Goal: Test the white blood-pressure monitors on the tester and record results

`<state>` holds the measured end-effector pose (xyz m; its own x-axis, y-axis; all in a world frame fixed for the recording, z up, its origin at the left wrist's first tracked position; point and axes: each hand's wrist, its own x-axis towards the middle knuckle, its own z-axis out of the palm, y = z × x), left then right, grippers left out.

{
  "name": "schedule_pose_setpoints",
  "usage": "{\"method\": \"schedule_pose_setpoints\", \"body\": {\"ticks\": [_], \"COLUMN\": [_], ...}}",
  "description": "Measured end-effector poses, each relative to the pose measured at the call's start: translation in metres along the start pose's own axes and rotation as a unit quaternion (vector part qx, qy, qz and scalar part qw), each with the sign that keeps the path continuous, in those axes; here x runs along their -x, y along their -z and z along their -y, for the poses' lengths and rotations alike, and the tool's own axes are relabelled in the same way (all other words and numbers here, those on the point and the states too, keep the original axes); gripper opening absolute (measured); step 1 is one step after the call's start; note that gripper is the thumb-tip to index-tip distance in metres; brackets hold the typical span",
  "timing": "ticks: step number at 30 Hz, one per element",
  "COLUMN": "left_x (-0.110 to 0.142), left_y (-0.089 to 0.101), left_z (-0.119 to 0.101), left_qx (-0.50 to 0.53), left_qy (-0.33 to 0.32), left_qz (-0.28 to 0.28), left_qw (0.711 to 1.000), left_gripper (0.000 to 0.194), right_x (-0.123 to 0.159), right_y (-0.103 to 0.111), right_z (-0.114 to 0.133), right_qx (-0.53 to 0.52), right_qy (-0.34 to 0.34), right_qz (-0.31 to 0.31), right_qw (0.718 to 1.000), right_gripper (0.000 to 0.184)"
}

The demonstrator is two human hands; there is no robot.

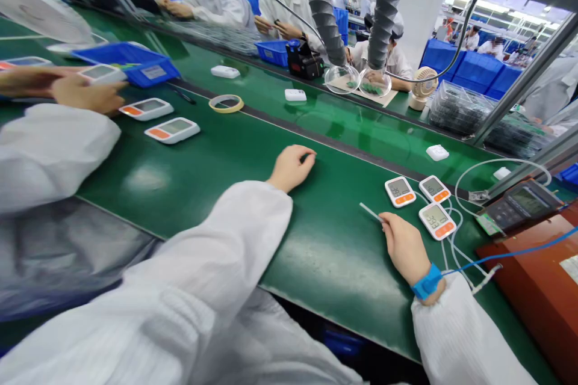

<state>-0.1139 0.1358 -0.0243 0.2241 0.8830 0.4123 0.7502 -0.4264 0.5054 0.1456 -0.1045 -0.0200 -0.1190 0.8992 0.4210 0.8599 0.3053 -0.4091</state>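
Observation:
My left hand (291, 168) hovers over or rests on the green worktop (316, 258), fingers curled closed, with nothing visible in them. Between the thumb and fingers of my right hand (404, 246) is a thin white tube (371, 212), its free end pointing left. A blue wrist strap (427, 281) circles my right wrist. Just beyond that hand lie three white-and-orange display monitors: one on the left (400, 192), one at the back (435, 189) and a nearer one (437, 221). Digits show on their screens, and pale tubes (456, 237) run beside them.
A brown box (537, 271) and a dark meter (526, 204) stand at right. A tape roll (226, 103), more monitors (172, 130) and a blue tray (151, 72) lie left. A co-worker's hands (85, 93) hold a monitor there. White units (295, 95) sit on the far strip.

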Motion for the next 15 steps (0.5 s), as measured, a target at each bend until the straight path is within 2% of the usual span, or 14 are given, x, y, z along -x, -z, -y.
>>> {"method": "schedule_pose_setpoints", "body": {"ticks": [2, 4, 6, 8, 11, 13, 15], "left_x": [-0.002, 0.0, 0.003, 0.004, -0.001, -0.007, -0.009], "left_y": [0.021, 0.046, 0.07, 0.09, 0.106, 0.108, 0.107], "left_z": [0.031, 0.061, 0.087, 0.109, 0.127, 0.131, 0.129], "left_qx": [-0.059, -0.122, -0.159, -0.168, -0.164, -0.168, -0.179], "left_qy": [0.014, 0.055, 0.108, 0.19, 0.332, 0.36, 0.343], "left_qz": [-0.039, -0.08, -0.112, -0.123, -0.081, -0.026, 0.005], "left_qw": [0.997, 0.988, 0.975, 0.959, 0.925, 0.918, 0.922], "left_gripper": [0.036, 0.044, 0.06, 0.072, 0.078, 0.077, 0.075], "right_x": [0.0, 0.0, 0.0, -0.001, -0.002, -0.004, -0.005], "right_y": [0.0, -0.001, -0.002, -0.002, -0.002, -0.002, -0.001], "right_z": [0.001, 0.002, 0.002, -0.001, -0.007, -0.01, -0.012], "right_qx": [-0.047, -0.081, -0.102, -0.116, -0.122, -0.12, -0.12], "right_qy": [0.008, 0.013, 0.005, -0.014, -0.05, -0.063, -0.069], "right_qz": [-0.014, -0.02, -0.029, -0.029, 0.008, 0.043, 0.063], "right_qw": [0.999, 0.996, 0.994, 0.993, 0.991, 0.99, 0.988], "right_gripper": [0.045, 0.052, 0.048, 0.042, 0.031, 0.026, 0.023]}}
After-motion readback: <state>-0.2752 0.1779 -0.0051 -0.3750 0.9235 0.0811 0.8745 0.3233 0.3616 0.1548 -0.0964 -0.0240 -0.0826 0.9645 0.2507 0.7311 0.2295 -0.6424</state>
